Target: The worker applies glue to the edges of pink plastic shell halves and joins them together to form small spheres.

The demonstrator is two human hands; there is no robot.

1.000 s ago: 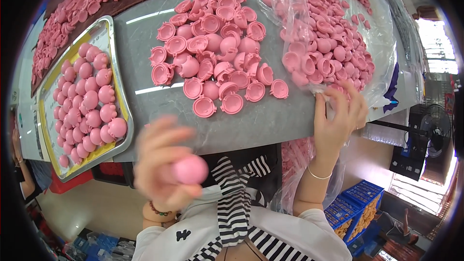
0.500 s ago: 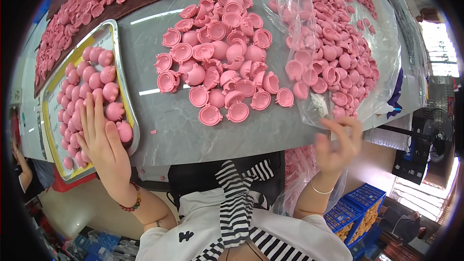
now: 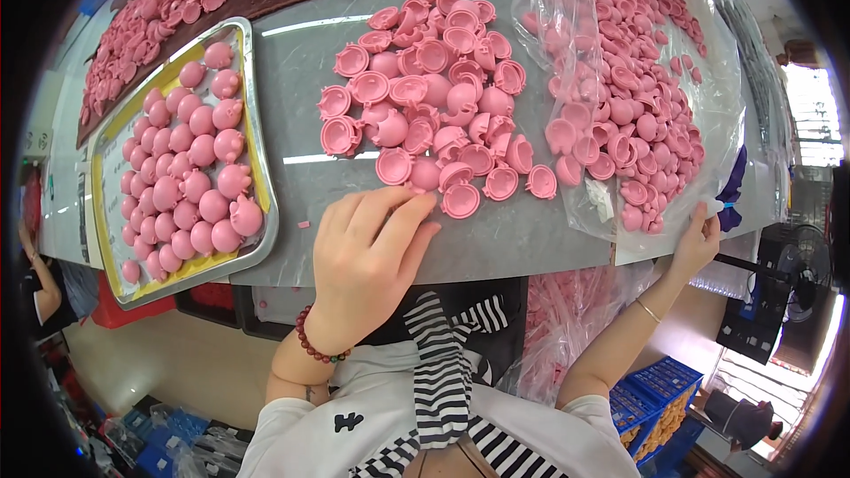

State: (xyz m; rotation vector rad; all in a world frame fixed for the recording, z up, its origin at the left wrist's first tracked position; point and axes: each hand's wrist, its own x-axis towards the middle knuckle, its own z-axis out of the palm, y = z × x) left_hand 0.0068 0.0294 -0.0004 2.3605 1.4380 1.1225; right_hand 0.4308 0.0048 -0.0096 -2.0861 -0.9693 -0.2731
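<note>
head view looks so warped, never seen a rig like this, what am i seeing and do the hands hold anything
No machine here, just a person's bare hands. A wide fisheye camera worn on the head looks down, so straight edges bend. On the grey tabletop, a pile of pink half-shells lies mid-view, with a metal tray of pink balls to its left and clear plastic with more pink parts to its right. The left hand is at the pile's near edge; whether it holds a shell is hidden. The right hand is at a small white object; its grip is unclear.
</note>
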